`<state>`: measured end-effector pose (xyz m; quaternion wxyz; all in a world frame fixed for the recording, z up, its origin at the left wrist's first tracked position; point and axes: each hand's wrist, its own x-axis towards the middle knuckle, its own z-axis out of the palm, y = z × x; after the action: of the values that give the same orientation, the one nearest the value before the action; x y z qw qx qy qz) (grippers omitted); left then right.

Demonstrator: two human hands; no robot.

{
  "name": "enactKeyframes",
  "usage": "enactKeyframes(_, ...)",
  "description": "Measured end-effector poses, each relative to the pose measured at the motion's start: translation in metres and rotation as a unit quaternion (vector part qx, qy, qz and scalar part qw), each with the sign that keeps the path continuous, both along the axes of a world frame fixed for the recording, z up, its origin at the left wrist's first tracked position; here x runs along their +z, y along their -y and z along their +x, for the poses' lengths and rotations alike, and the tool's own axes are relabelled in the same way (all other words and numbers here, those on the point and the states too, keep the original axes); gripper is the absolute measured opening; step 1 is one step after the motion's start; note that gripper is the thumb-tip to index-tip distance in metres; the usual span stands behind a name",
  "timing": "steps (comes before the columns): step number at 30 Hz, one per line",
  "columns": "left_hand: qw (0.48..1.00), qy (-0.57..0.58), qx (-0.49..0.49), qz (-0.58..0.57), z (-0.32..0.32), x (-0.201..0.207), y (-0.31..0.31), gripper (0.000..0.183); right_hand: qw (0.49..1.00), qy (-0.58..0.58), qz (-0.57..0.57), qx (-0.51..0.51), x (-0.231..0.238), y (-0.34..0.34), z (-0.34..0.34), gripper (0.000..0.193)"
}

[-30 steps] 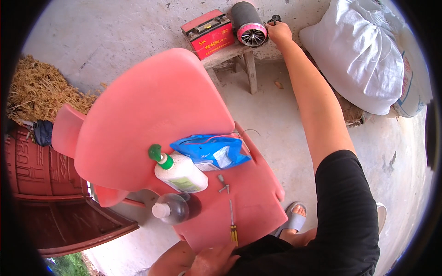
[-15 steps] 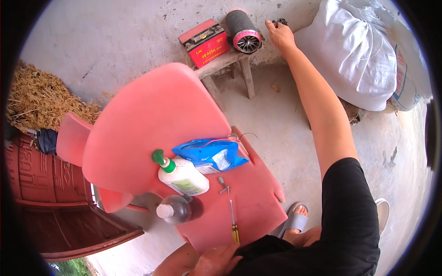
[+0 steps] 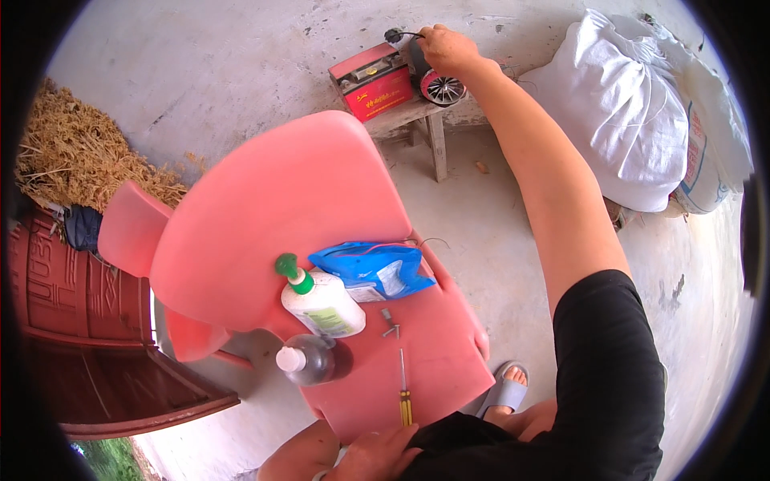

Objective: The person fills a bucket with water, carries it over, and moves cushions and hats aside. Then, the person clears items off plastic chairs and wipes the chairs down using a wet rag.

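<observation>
My right hand (image 3: 449, 50) is stretched out to the far wall, its fingers closed on a black cord (image 3: 411, 34). A small rounded dark end of that cord sticks out to the left. Just below the hand, partly hidden by it, lies a dark cylinder (image 3: 443, 89) with a pink rim and fan-like blades. It touches or nearly touches a red box-shaped battery (image 3: 377, 94) on its left. My left hand (image 3: 375, 455) rests in my lap at the chair's front edge, fingers laid out flat, close to a yellow-and-black screwdriver (image 3: 405, 405).
A pink plastic chair (image 3: 273, 200) holds a white pump bottle (image 3: 325, 309), a dark bottle (image 3: 309, 361), a blue pouch (image 3: 373, 268) and several screws (image 3: 391, 323). Behind is a wooden stool (image 3: 437, 144). White sacks (image 3: 626, 120) stand right, dried plants (image 3: 80, 152) left.
My right hand has moved left from beside the sack to above the cylinder, carrying the black cord, whose end now dangles out leftward. My left hand has stayed in place.
</observation>
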<state>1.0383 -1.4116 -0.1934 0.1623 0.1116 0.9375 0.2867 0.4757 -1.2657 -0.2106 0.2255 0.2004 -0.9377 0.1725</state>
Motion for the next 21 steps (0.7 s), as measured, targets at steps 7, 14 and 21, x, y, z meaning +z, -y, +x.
enactKeyframes(7, 0.999, -0.007, -0.015, -0.046, 0.005, -0.005, 0.002, 0.036, 0.987, 0.035, -0.156, -0.003, 0.002, -0.008, -0.016, 0.034)
enactKeyframes(14, 0.999, -0.007, -0.027, -0.019, 0.006, 0.0, 0.005, 0.038, 0.929, 0.131, -0.322, 0.128, 0.027, -0.023, 0.017, 0.031)
enactKeyframes(21, 0.998, -0.031, -0.049, -0.01, 0.005, 0.006, 0.0, 0.04, 0.872, 0.232, -0.402, 0.155, 0.038, -0.041, 0.063, 0.029)
